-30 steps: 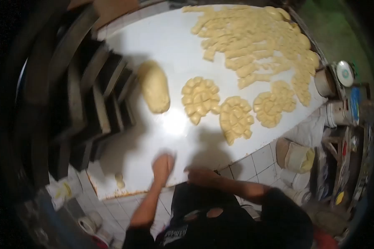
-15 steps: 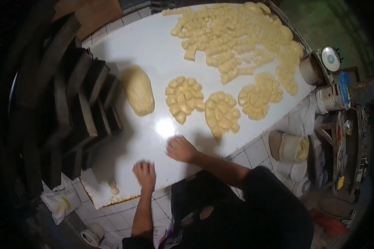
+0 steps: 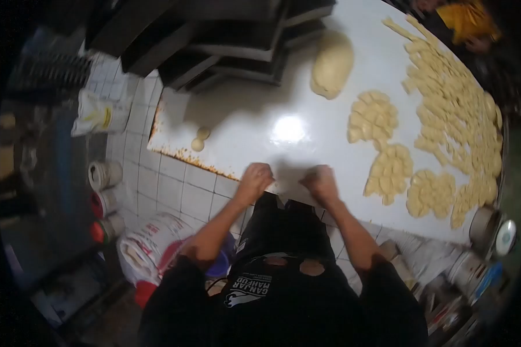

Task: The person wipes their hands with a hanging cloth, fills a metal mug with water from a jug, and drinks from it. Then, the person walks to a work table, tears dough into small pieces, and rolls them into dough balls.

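Note:
My left hand (image 3: 256,183) is at the table's front edge, fingers curled in. My right hand (image 3: 322,183), a little blurred, is level with it to the right, also closed. Whatever the fingers may hold is hidden. Left of my hands, two small round dough balls (image 3: 200,139) touch each other on the white table (image 3: 243,127). A big smooth lump of dough (image 3: 332,65) lies further back. To my right are several flat clusters of cut dough pieces (image 3: 373,118), and beyond them a wide spread of dough pieces (image 3: 457,110).
Stacked dark trays (image 3: 231,40) overhang the table's back left. A person in orange clothing (image 3: 469,22) is at the far right. A metal container (image 3: 483,224) and a dial scale (image 3: 505,237) stand off the right corner. Sacks (image 3: 150,246) and tubs (image 3: 105,175) are on the floor at left.
The view has swung left, so the dough now appears further right and the trays higher up. My hands are now side by side near the front edge, the right one drawn back.

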The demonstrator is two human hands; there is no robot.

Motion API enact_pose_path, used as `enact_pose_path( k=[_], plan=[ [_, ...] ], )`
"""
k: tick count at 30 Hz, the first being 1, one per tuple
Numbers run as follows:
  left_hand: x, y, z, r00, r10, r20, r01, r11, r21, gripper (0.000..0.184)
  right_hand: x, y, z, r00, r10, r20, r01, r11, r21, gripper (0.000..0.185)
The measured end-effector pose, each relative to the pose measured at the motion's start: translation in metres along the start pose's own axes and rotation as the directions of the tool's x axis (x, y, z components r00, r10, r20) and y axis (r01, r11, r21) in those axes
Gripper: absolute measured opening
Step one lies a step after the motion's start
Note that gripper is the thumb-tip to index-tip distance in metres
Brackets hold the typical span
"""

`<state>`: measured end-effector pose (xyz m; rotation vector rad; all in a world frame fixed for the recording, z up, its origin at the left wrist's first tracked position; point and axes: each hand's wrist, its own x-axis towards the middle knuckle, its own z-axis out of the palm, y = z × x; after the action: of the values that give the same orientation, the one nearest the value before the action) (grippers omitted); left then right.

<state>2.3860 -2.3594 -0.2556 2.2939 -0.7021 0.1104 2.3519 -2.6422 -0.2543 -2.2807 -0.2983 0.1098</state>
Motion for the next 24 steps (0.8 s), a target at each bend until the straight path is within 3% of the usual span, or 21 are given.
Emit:
enact_pose_path(
  k=[1, 2, 3, 5, 6, 7, 8, 9, 11, 12, 13, 15, 16, 17, 19, 21, 23, 24],
  plan=[
    [-0.005, -0.019, -0.005, 0.996, 0.069, 0.051, -0.072, 0.996, 0.044, 0.022, 0.025, -0.015, -0.032, 0.944, 0.183, 0.276, -0.047, 0.899, -0.435, 0.027],
    [0.011, -0.022, -0.009, 0.995, -0.055, 0.085, 0.025, 0.947, 0.322, 0.022, 0.041, -0.009, -0.033, 0.999, -0.015, 0.045, 0.032, 0.919, -0.394, 0.027],
    [0.042, -0.009, -0.009, 0.999, -0.029, 0.023, 0.017, 0.913, 0.408, 0.023, 0.049, -0.004, -0.026, 0.96, -0.196, -0.198, 0.115, 0.927, -0.356, 0.027],
    [0.057, 0.01, 0.029, 0.933, -0.107, -0.345, 0.172, 0.971, 0.165, 0.02, 0.037, -0.015, 0.007, 0.958, -0.183, -0.223, 0.087, 0.921, -0.38, 0.028],
    [0.042, 0.013, 0.032, 0.987, -0.104, -0.12, 0.128, 0.968, 0.217, 0.019, 0.032, -0.018, 0.016, 0.944, -0.171, -0.282, 0.037, 0.905, -0.423, 0.03],
    [0.025, 0.021, 0.038, 0.989, -0.099, 0.109, 0.069, 0.965, 0.252, 0.018, 0.012, -0.014, 0.013, 0.957, -0.217, -0.194, 0.159, 0.948, -0.276, 0.027],
    [0.007, 0.018, 0.024, 0.983, -0.16, 0.093, 0.157, 0.987, 0.04, 0.017, -0.004, -0.004, -0.002, 0.949, -0.279, -0.146, 0.239, 0.94, -0.243, 0.026],
    [-0.002, -0.002, 0.011, 0.987, -0.112, 0.119, 0.113, 0.994, 0.001, 0.015, -0.003, 0.008, -0.016, 0.934, -0.345, -0.098, 0.321, 0.925, -0.204, 0.024],
    [0.005, -0.018, -0.016, 0.984, -0.156, 0.083, 0.105, 0.895, 0.434, 0.015, 0.025, 0.016, -0.03, 0.979, -0.181, -0.095, 0.13, 0.91, -0.393, 0.025],
    [0.027, -0.014, -0.028, 0.993, 0.061, -0.105, 0.001, 0.86, 0.51, 0.016, 0.051, -0.008, -0.027, 0.952, -0.176, -0.251, 0.085, 0.938, -0.338, 0.023],
    [0.038, -0.017, -0.01, 0.955, 0.05, -0.291, 0.051, 0.943, 0.328, 0.018, 0.047, -0.015, -0.015, 0.954, -0.195, -0.226, 0.11, 0.933, -0.341, 0.023],
    [0.031, 0.001, 0.024, 0.926, -0.357, -0.125, 0.374, 0.913, 0.162, 0.021, 0.029, -0.028, 0.0, 0.986, -0.018, -0.164, -0.042, 0.933, -0.358, 0.019],
    [0.013, 0.019, 0.007, 0.969, -0.228, -0.096, 0.239, 0.965, 0.112, 0.028, 0.011, -0.04, 0.001, 0.971, -0.182, -0.155, 0.129, 0.945, -0.302, 0.028],
    [-0.011, 0.018, 0.002, 0.982, -0.081, -0.171, 0.099, 0.99, 0.096, 0.032, -0.004, -0.039, -0.006, 0.97, -0.198, -0.139, 0.145, 0.936, -0.32, 0.028],
    [-0.038, 0.003, -0.028, 0.993, -0.051, -0.109, 0.064, 0.99, 0.125, 0.03, -0.012, -0.026, -0.021, 0.992, -0.1, -0.076, 0.064, 0.922, -0.382, 0.042],
    [-0.025, -0.007, -0.029, 0.986, -0.126, -0.108, 0.129, 0.991, 0.021, 0.029, 0.05, -0.036, -0.03, 0.932, 0.35, 0.093, -0.319, 0.914, -0.249, 0.047],
    [-0.019, -0.013, -0.032, 0.97, -0.217, -0.11, 0.211, 0.976, -0.064, 0.027, 0.153, -0.163, -0.022, 0.914, 0.368, 0.172, -0.377, 0.926, 0.02, 0.048],
    [-0.017, -0.015, -0.037, 0.983, -0.142, -0.115, 0.135, 0.989, -0.066, 0.025, 0.188, -0.185, 0.005, 0.991, 0.125, 0.048, -0.127, 0.991, 0.044, 0.043]
  ],
)
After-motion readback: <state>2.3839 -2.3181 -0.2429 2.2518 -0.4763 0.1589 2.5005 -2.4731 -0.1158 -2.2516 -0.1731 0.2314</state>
